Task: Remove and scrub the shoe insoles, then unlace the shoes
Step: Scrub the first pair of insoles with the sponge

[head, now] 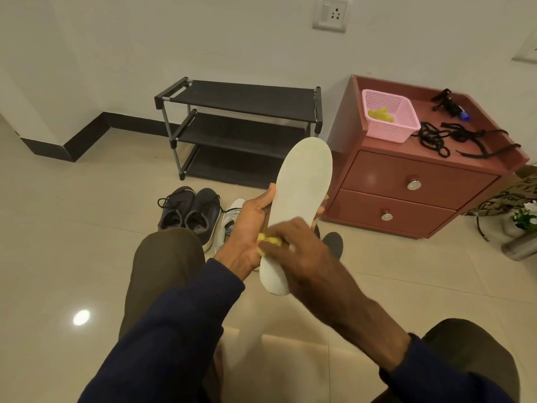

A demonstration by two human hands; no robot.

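Insole (pixel 302 187), pale and held up over the floor (pixel 87 228) in front of my knees, stood nearly on end with its toe tipped toward 1 o'clock and its heel toward 7 o'clock. My left hand (pixel 250 228) gripped it around the middle: the thumb lay along its 9 o'clock edge and the fingertips curled round from behind to show at its 3 o'clock edge. My right hand (pixel 299 245) was blurred, with its fingers curled over a yellow cloth (pixel 268 241) that it pressed against the heel half of the insole, just beside my left palm.

At 10 o'clock from my hands a pair of dark shoes (pixel 189 210) sat side by side on the floor, laces in, with a white shoe (pixel 232 213) touching them on their 3 o'clock side, partly hidden behind my left hand. A dark insole (pixel 334 242) lay on the floor at 4 o'clock from my right hand. A black shoe rack (pixel 241 123) stood against the wall at 12 o'clock. At 2 o'clock a red cabinet (pixel 406 184) carried a pink basket (pixel 389 123) holding a second yellow cloth (pixel 380 114), and loose black laces (pixel 453 138) lay just beside the basket.
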